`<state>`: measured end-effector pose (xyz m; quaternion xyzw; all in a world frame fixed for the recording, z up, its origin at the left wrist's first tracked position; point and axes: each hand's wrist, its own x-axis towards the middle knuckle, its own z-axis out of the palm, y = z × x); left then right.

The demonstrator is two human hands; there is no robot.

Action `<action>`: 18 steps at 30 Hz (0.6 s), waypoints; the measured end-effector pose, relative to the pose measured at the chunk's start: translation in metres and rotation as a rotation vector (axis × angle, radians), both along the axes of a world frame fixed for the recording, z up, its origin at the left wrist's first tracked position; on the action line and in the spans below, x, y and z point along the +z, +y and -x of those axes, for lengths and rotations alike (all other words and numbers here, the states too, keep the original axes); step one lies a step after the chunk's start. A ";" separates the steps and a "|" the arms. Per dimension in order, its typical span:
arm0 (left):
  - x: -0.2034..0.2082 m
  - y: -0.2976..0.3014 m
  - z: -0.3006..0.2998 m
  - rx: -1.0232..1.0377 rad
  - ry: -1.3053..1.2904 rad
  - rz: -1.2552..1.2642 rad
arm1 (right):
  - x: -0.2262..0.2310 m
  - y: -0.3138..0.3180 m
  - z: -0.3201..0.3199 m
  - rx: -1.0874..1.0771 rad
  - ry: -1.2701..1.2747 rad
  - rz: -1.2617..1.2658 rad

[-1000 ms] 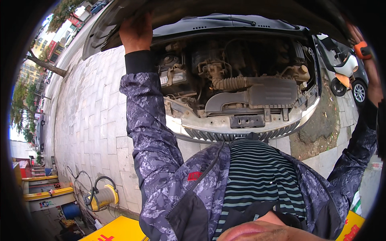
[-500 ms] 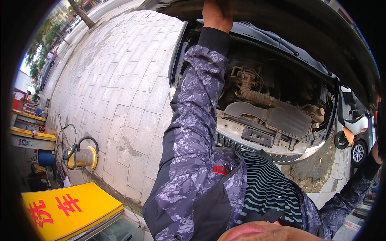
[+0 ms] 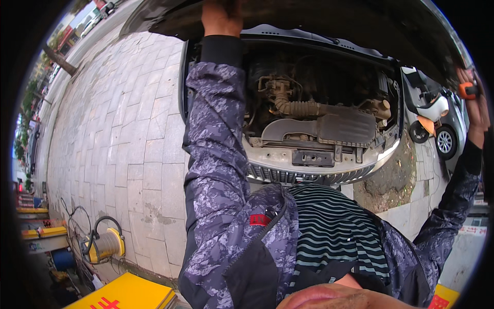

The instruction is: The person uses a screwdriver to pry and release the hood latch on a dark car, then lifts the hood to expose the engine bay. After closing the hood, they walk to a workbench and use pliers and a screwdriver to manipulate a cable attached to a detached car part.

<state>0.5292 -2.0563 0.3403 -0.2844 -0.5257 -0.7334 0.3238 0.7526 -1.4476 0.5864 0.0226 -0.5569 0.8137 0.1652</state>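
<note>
While touching the hood (image 3: pixel 334 21) over the engine (image 3: pixel 303 108) with left hand (image 3: pixel 221 20) and right hand (image 3: pixel 479 104), can't tell if gripping or open, but see the right better than before, maybe steadying both sides.

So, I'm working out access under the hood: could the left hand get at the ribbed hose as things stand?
Probably not without leaving the hood: the left hand is up against it. Otherwise the way looks free, as nothing seems to cover the hose.
</note>
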 end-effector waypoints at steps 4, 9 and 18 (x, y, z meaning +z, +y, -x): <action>-0.001 -0.008 -0.024 -0.412 -0.471 -0.623 | -0.003 -0.012 -0.013 0.123 -0.024 -0.111; -0.032 -0.004 -0.077 -0.428 -0.514 -0.563 | -0.023 -0.047 -0.038 0.064 0.124 0.037; -0.129 0.013 -0.156 -0.518 -0.586 -0.792 | -0.043 -0.062 -0.055 0.028 0.149 0.044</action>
